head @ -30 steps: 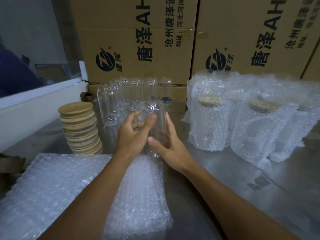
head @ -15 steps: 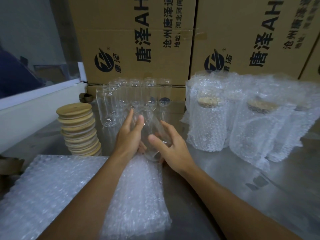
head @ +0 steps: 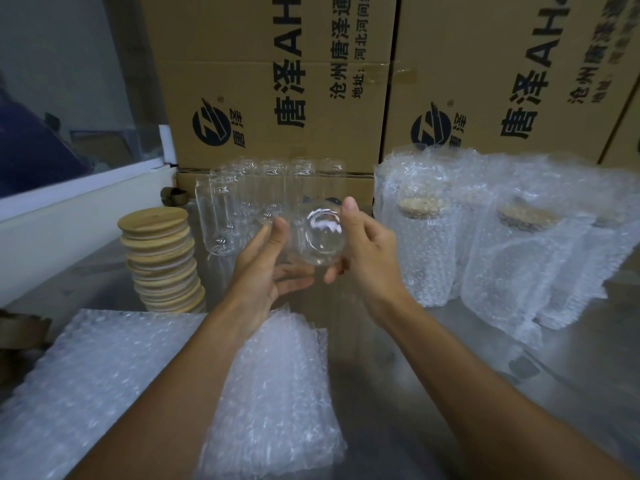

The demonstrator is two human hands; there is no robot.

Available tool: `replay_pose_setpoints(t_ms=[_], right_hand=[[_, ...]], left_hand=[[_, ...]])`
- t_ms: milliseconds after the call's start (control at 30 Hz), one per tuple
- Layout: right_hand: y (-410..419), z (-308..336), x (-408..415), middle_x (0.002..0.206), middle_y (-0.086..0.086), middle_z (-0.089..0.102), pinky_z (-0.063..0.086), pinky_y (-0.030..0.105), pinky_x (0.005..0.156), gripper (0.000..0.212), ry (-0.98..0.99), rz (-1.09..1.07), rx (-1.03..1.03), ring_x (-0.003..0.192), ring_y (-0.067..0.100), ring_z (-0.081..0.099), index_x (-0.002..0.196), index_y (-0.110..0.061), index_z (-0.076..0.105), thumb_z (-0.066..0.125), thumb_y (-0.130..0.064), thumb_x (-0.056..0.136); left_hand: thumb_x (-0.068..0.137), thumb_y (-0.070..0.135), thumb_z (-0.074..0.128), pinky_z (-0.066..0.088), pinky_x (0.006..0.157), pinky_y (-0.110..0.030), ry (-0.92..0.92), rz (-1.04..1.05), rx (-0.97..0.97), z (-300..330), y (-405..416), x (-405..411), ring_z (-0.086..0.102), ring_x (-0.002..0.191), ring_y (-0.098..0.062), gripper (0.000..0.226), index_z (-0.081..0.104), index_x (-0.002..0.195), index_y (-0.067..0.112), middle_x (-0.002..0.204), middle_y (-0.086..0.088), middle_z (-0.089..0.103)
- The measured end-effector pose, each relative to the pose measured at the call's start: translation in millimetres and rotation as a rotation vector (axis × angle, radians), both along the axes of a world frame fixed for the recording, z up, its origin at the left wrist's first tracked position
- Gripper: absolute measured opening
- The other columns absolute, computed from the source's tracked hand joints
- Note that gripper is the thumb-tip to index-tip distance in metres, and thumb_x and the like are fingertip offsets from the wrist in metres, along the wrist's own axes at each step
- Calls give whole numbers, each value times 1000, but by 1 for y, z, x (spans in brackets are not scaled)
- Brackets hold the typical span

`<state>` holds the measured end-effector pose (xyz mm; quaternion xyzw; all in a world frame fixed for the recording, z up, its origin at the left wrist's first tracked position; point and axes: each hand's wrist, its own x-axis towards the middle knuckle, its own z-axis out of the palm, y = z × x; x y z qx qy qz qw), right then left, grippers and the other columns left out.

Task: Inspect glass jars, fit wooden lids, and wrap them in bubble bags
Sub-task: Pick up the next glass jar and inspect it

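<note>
Both hands point(head: 311, 258) curl around a smooth, clear, apparently tilted glass jar point(head: 320, 237).

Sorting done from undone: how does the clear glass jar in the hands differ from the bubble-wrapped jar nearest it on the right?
The clear glass jar is bare, lidless and tipped on its side, round end toward the camera, held off the table by both hands. The bubble-wrapped jar stands upright on the table inside a bag, wooden lid fitted. Both look like similar cylinders.

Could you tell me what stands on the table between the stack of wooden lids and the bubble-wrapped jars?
In the head view, a cluster of bare glass jars stands between the wooden lids and the wrapped jars.
</note>
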<state>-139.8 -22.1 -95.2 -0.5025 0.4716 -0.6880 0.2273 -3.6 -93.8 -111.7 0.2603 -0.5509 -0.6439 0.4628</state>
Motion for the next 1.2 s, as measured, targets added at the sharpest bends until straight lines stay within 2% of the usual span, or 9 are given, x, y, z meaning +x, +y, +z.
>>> replay_pose_setpoints(t_ms=[100, 167, 267, 433, 667, 867, 933, 1033, 1200], right_hand=[[2, 14, 5, 102, 15, 72, 55, 25, 55, 41, 129, -44, -18, 58, 25, 73, 122, -7, 66, 49, -41, 106], [1, 20, 10, 130, 2, 68, 61, 42, 84, 47, 215, -71, 13, 97, 33, 74, 140, -15, 58, 56, -43, 103], [3, 21, 13, 143, -9, 56, 52, 52, 102, 69, 339, -122, 81, 129, 20, 58, 150, -20, 47, 66, -53, 92], [9, 16, 11, 123, -9, 67, 56, 47, 94, 69, 363, -334, 95, 115, 11, 63, 133, -21, 60, 65, -69, 83], [6, 16, 7, 86, -3, 65, 55, 58, 66, 35, 355, -445, -2, 73, 27, 65, 111, -10, 64, 39, -35, 110], [8, 16, 9, 122, -10, 69, 53, 26, 95, 80, 411, -400, 34, 112, 1, 62, 133, -19, 61, 48, -80, 83], [9, 16, 9, 126, -9, 68, 53, 28, 97, 83, 439, -391, 43, 115, 3, 61, 137, -19, 59, 48, -81, 83], [9, 16, 9, 116, -3, 71, 58, 50, 86, 53, 416, -374, 6, 101, 20, 69, 130, -14, 63, 46, -55, 102], [6, 17, 8, 87, 6, 70, 54, 57, 66, 39, 383, -436, -17, 68, 31, 64, 105, -6, 67, 40, -34, 109]], left_hand=[[57, 83, 56, 60, 73, -38, 37, -63, 124, 3, 3, 0, 71, 101, -35, 107, 51, 138, 14, 113, -27, 70], [68, 79, 52, 59, 81, -38, 115, -110, 171, 4, 2, 1, 67, 111, -35, 91, 56, 132, 14, 118, -22, 69], [77, 72, 52, 59, 75, -31, 152, -116, 193, 4, 0, 2, 73, 91, -25, 72, 64, 122, 17, 112, -15, 72], [60, 67, 73, 57, 63, -33, 40, 4, 141, -3, -1, -2, 66, 79, -27, 89, 60, 131, 15, 103, -11, 60], [39, 61, 87, 54, 48, -27, 70, 102, 106, -6, -5, -8, 63, 51, -16, 122, 47, 145, 17, 99, -3, 62], [23, 85, 81, 39, 39, -23, -5, 111, 76, -7, -1, -4, 46, 46, -8, 130, 53, 139, 33, 103, 1, 65], [25, 90, 77, 33, 37, -21, -15, 108, 67, -8, 0, -3, 39, 43, -6, 121, 57, 132, 38, 64, 4, 72], [29, 93, 73, 29, 36, -18, -14, 113, 62, -8, 2, -4, 36, 41, -4, 99, 65, 114, 42, 123, 6, 48], [26, 97, 68, 24, 34, -16, -55, 141, 60, -5, 6, -4, 32, 37, -4, 103, 67, 111, 40, 121, 13, 42]])
